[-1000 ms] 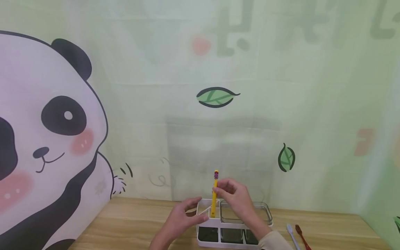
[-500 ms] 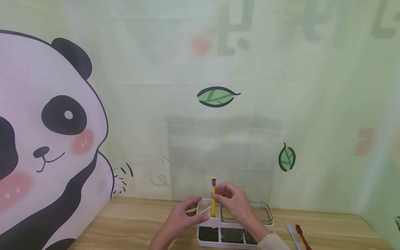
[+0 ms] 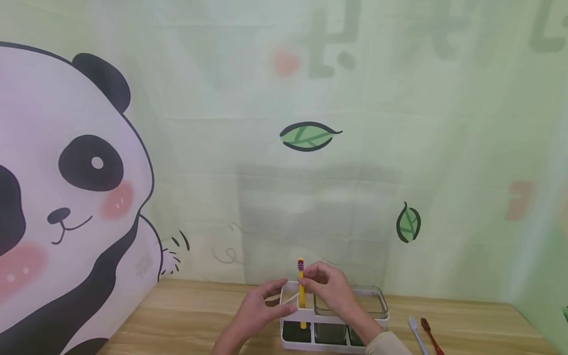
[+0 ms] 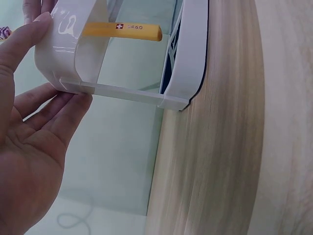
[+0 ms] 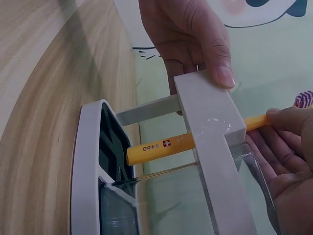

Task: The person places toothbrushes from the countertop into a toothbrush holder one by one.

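The head view looks forward and down over the table (image 3: pixel 213 305), level, facing the backdrop (image 3: pixel 199 197); it stands farthest off, with left hand (image 3: pixel 262 310) and right hand (image 3: pixel 330 288) low in frame. The left wrist view looks from close beside the left hand at the holder (image 3: pixel 321 317), rolled so the table fills the right. The right wrist view, also near, faces the left hand and the printed panda (image 5: pixel 274 15), rolled the opposite way, table at left. Both wrist views share the toothbrush (image 3: pixel 302 296) end; all three share the holder.
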Demonstrator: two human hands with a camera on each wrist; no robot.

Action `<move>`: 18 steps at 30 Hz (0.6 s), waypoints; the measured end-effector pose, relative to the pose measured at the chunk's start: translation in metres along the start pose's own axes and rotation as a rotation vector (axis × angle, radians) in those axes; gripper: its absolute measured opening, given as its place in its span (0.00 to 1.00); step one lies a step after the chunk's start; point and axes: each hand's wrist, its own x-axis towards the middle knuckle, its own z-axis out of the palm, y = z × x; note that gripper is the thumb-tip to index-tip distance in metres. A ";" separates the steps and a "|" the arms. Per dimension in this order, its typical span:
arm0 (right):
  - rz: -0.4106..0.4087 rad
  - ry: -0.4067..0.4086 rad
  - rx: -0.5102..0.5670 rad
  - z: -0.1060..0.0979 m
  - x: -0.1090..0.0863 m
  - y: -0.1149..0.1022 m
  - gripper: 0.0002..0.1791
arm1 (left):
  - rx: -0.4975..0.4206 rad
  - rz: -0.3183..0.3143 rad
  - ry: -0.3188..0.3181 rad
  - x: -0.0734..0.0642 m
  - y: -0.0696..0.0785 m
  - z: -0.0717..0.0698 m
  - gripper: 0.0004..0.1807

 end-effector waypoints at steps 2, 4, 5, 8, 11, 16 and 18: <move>-0.002 -0.006 -0.004 0.000 0.000 0.001 0.09 | 0.007 -0.005 0.001 0.000 0.001 0.000 0.40; -0.004 -0.012 -0.010 0.000 0.001 0.002 0.09 | 0.011 -0.007 0.003 0.000 0.001 0.000 0.40; -0.002 -0.016 -0.011 0.000 0.001 0.002 0.08 | 0.011 -0.006 0.004 0.000 0.002 0.000 0.40; 0.001 -0.023 -0.011 -0.001 0.000 0.002 0.08 | 0.009 -0.004 0.006 0.000 0.002 0.001 0.39; -0.001 -0.029 -0.013 -0.002 -0.001 0.002 0.08 | 0.009 0.002 0.009 0.001 0.001 0.001 0.39; -0.015 -0.036 -0.026 -0.003 -0.002 0.002 0.08 | 0.016 0.005 0.009 0.002 -0.001 0.001 0.39; -0.012 -0.034 -0.036 -0.003 -0.002 0.001 0.08 | 0.015 0.006 0.009 0.002 -0.001 0.001 0.39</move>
